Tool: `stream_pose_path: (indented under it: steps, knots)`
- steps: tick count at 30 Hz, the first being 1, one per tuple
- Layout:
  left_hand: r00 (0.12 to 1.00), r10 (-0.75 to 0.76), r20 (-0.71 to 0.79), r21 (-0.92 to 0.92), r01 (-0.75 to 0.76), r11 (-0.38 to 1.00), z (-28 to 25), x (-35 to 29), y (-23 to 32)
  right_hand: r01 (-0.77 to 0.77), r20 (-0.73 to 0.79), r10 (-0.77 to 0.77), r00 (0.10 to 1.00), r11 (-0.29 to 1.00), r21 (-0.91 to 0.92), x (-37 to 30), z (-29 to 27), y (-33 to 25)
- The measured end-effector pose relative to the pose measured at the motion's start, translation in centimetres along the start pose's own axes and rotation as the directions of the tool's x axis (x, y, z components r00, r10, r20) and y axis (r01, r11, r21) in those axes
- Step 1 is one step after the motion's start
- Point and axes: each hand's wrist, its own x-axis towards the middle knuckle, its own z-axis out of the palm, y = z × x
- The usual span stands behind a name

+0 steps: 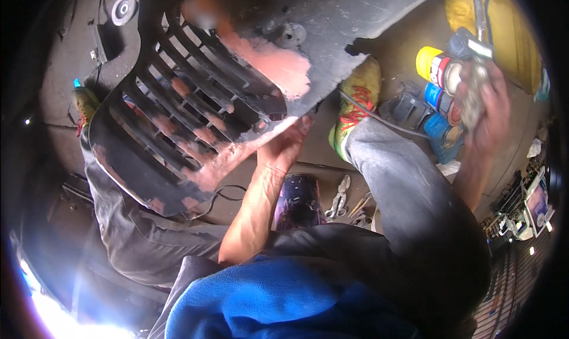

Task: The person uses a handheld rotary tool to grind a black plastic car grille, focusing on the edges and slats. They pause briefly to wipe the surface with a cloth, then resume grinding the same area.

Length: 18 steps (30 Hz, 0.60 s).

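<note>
A dark car bumper panel (349, 18) with a slatted grille (178, 96) lies across my view, tilted over my legs. Pinkish filler patches (272, 63) cover parts of its surface and lower edge. My left hand (287, 142) grips that lower edge from underneath, some fingers hidden behind it. Off to the right, my right hand (493, 110) is closed around a blurred greyish object (472, 96), its kind unclear. Close beside it stand a yellow-and-white can (431, 65) and blue containers (437, 126).
Below the panel stands a dark, paint-stained bucket (298, 199), with metal snips (339, 196) to its right. A yellow container (504, 36) is at the upper right. A grey disc (124, 8) lies at the upper left. A cable (385, 121) runs past my shoe (358, 96).
</note>
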Motion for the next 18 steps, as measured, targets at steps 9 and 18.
stream_pose_path:
  steps: [9, 18]
  knots:
    - [0.918, 0.135, -0.374, 0.826, 0.263, 0.499, -5.3, -4.0, -2.5, -0.157, -0.211, 0.166, 0.963, 0.986, 0.058, 5.3, -5.4, 24.8]
    - [0.972, 0.231, -0.052, 0.999, 0.05, 0.012, 0.2, -11.7, 0.1, -0.007, -0.173, -0.316, 0.933, 0.465, -0.885, -1.0, -1.2, 22.3]
